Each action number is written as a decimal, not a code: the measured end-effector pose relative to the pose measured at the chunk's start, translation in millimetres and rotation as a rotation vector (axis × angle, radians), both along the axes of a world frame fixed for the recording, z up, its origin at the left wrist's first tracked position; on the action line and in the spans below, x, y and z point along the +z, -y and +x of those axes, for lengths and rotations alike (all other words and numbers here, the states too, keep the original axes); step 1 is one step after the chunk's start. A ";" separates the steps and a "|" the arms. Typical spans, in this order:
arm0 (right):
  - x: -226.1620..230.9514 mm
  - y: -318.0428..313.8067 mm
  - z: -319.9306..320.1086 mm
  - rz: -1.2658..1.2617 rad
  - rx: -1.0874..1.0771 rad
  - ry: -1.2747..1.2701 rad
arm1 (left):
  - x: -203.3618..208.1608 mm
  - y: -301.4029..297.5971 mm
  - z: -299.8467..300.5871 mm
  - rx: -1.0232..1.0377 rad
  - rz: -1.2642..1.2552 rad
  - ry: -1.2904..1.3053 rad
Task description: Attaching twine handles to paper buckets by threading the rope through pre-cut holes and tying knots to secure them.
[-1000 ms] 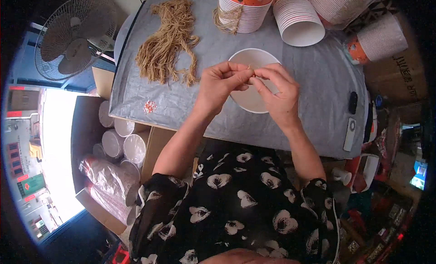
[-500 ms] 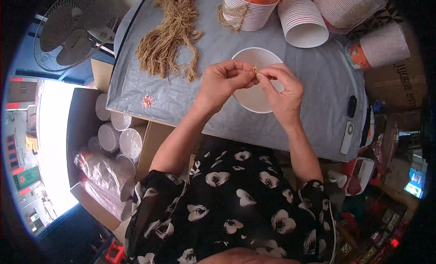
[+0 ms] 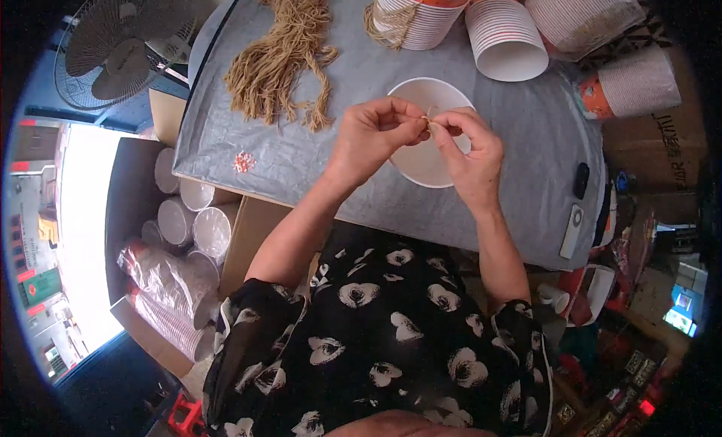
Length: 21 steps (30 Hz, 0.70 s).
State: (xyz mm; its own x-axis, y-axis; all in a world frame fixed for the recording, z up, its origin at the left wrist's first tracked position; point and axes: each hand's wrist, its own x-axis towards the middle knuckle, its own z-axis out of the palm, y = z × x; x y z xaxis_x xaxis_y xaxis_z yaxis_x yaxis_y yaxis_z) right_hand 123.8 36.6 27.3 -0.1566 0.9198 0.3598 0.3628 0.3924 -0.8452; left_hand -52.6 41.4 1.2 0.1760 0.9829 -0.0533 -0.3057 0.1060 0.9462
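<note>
A thin tan strand (image 3: 427,119) was pinched between the fingertips of the left hand (image 3: 370,138) and the right hand (image 3: 472,153), both closed narrowly, above a white tub (image 3: 423,171). The tub stood on the grey-covered bench (image 3: 526,181). To the left lay a bundle of tan cord (image 3: 277,68) and a small red-and-white heap (image 3: 244,162).

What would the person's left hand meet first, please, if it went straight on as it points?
From the bare left hand, likely the bare right hand, just beyond the thin tan string; exact depth is unclear.
</note>
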 end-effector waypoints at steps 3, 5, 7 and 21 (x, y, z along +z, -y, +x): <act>-4.2 -2.1 1.3 -0.009 0.013 -0.023 | 0.5 0.1 1.1 0.006 -0.034 0.062; -6.3 -2.2 1.6 -0.026 0.015 -0.042 | -1.4 -0.2 0.5 -0.002 -0.059 0.116; -5.9 -1.8 0.1 -0.043 0.016 -0.059 | -2.1 -0.2 0.4 -0.009 -0.082 0.170; -8.1 1.3 -6.5 0.204 -0.041 0.132 | -8.3 3.0 0.6 0.009 -0.044 0.177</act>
